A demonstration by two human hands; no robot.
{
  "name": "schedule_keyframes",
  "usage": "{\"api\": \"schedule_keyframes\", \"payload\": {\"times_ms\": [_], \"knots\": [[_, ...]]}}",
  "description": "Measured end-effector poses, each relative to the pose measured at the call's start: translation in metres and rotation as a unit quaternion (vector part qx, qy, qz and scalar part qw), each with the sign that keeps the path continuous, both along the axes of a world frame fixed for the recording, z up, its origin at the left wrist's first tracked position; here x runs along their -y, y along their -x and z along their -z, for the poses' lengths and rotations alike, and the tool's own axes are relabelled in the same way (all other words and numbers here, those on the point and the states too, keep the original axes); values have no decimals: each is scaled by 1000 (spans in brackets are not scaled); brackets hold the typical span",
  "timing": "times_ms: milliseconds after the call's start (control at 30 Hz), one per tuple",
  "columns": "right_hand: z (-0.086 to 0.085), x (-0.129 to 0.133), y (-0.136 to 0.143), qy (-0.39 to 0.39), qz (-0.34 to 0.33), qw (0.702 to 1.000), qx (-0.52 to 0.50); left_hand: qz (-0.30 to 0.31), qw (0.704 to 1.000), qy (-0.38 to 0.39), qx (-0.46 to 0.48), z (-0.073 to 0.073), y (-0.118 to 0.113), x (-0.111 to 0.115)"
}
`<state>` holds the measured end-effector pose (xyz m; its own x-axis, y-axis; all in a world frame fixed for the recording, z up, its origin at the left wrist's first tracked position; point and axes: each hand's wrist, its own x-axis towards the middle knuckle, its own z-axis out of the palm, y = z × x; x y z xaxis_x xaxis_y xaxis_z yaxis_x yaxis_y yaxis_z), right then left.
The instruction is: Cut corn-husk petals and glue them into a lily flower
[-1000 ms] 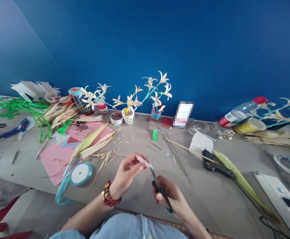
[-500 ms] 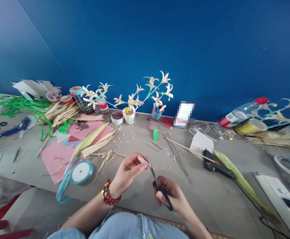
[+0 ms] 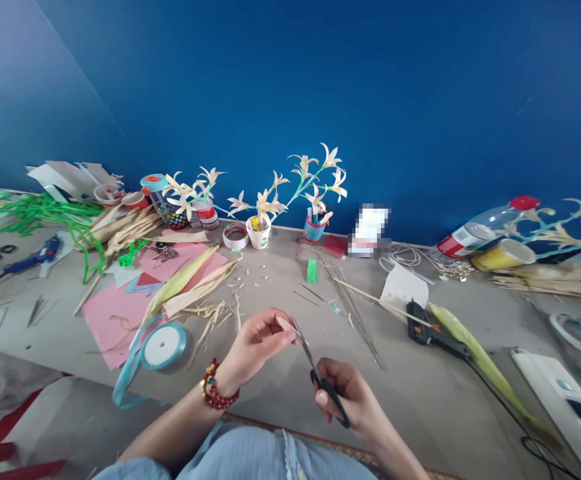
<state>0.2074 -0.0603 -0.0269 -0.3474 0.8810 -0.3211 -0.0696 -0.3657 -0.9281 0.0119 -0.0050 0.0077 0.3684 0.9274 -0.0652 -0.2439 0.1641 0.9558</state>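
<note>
Scissors [image 3: 315, 369]: smooth metal blades; dark plastic handles. Petal-shaped piece [image 3: 285, 325]: thin, papery, matt. Ribbon spool [image 3: 162, 345]: satiny blue ribbon, smooth white face. Husks [image 3: 198, 291]: dry, fibrous, ridged. Pink sheets [image 3: 113, 320]: matt paper. Rods [image 3: 356, 313]: thin metal. Bottle [image 3: 470, 237]: clear, glossy plastic. Glue gun [image 3: 440, 341]: dark plastic. Bracelet [image 3: 220, 399]: glossy red beads. Tabletop [image 3: 420, 400]: smooth, matt. Shirt [image 3: 255, 457]: cloth.

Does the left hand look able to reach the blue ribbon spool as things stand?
Probably yes: mostly bare tabletop separates the left hand from the blue ribbon spool, though the hand holds a pale petal-shaped piece.
</note>
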Motion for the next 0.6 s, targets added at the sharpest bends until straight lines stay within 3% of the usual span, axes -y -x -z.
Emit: {"api": "schedule_keyframes", "payload": {"times_ms": [300, 600], "knots": [[0, 2, -4, 8, 1, 1000, 19, 46, 998, -25, -17, 0, 5, -2], [-10, -3, -12, -15, -71, 997, 12, 105, 988, -66, -89, -11, 10, -8]]}}
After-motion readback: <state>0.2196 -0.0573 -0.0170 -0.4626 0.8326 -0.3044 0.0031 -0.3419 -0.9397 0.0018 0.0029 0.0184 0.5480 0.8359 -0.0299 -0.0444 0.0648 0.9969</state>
